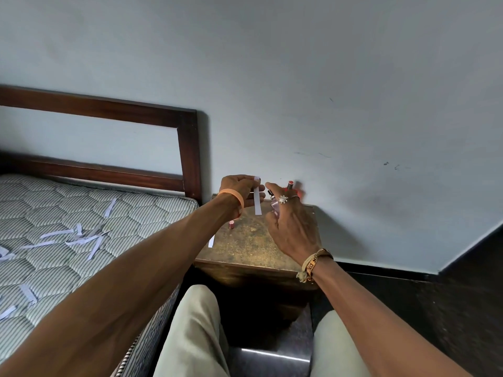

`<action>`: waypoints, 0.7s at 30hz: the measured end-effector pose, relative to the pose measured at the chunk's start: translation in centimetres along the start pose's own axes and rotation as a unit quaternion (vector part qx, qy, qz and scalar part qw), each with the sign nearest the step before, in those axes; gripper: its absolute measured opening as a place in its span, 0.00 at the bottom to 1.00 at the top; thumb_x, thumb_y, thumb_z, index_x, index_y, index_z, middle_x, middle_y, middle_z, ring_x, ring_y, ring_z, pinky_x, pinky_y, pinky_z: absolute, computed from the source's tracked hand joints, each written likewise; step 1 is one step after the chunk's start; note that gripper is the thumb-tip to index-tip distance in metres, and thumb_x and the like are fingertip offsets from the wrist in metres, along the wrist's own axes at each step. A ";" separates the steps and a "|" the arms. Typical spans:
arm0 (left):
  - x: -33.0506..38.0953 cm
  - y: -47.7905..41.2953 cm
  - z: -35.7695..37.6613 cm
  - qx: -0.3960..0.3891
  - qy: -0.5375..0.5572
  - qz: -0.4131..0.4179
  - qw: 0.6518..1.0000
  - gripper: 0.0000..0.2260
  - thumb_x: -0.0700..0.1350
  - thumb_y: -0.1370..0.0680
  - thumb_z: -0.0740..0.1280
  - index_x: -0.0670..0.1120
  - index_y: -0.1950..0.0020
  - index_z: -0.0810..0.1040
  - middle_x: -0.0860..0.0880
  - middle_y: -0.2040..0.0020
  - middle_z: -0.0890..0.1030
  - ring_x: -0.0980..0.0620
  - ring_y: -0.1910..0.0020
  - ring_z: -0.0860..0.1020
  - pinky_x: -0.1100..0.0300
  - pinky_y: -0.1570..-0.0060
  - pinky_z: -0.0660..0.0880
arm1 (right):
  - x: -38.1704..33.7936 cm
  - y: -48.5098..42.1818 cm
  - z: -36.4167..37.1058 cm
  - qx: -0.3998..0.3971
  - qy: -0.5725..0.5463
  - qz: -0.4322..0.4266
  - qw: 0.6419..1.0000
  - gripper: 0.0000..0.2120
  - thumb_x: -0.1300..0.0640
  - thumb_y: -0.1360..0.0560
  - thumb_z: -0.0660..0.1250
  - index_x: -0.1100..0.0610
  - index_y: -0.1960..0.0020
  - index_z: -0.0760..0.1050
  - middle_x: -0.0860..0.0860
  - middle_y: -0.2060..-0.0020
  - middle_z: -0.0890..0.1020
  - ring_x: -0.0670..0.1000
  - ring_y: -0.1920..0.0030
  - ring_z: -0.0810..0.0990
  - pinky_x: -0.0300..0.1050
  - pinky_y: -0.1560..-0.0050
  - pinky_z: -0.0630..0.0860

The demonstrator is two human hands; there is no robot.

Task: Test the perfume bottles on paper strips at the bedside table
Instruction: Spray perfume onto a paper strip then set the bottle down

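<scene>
Head view is showing a paper strip (257,205) hanging at frame centre, pinched at its top by the left hand (239,189). The right hand (294,229) is gripping a pinkish perfume bottle (275,207) just beside it, above the bedside table (245,248). Many strips (81,236) are lying on the mattress (40,210) at left (probably used), so testing seems well along.

One wide-angle view from the person's head faces forward and down. Both forearms run in from the bottom corners to mid-frame, above the table (245,248), which sits near and central, just beyond the knees (196,322) at the bottom edge. It is close enough to show the strip (257,204) pinched in the left hand (239,190) and the bottle (275,206) gripped in the right hand (292,227). The bed (81,213) fills the left, the wall (299,77) the upper half, and the floor (462,281) the right corner.
</scene>
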State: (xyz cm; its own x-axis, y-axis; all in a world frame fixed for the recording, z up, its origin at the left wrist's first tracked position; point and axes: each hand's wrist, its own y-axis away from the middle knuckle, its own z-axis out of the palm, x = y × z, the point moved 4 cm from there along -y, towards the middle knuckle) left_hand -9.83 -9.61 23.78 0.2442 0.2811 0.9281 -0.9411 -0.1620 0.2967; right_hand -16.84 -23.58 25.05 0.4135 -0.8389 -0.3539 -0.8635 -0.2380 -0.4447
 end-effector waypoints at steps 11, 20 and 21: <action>-0.4 1.3 1.1 -0.008 -0.002 -0.038 0.999 0.06 0.36 0.23 0.67 0.34 0.49 0.78 0.38 0.60 0.82 0.41 0.65 0.81 0.51 0.64 0.82 | -0.3 -0.5 -0.3 -0.006 0.105 0.020 0.994 0.21 0.57 0.22 0.61 0.50 0.30 0.62 0.55 0.45 0.75 0.54 0.56 0.79 0.42 0.68 0.67; -0.8 1.6 1.5 0.006 -0.012 -0.041 0.999 0.06 0.32 0.25 0.65 0.34 0.50 0.79 0.41 0.71 0.81 0.47 0.75 0.81 0.56 0.74 0.80 | -0.5 -0.3 -0.4 -0.023 0.111 0.003 0.994 0.21 0.56 0.20 0.60 0.49 0.29 0.62 0.56 0.39 0.74 0.52 0.58 0.79 0.38 0.72 0.60; -0.8 1.7 1.6 0.006 -0.014 -0.042 0.999 0.06 0.32 0.25 0.65 0.34 0.50 0.79 0.42 0.72 0.81 0.48 0.76 0.80 0.57 0.74 0.80 | -0.5 -0.3 -0.4 -0.015 0.101 0.005 0.995 0.21 0.56 0.21 0.60 0.49 0.29 0.62 0.55 0.39 0.73 0.51 0.60 0.76 0.37 0.73 0.56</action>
State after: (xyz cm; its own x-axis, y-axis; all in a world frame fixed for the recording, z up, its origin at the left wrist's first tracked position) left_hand -11.21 -11.57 23.91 0.3285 0.2670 0.9060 -0.9143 -0.1506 0.3759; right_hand -16.94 -23.32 25.69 0.3404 -0.9221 -0.1840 -0.8769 -0.2407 -0.4161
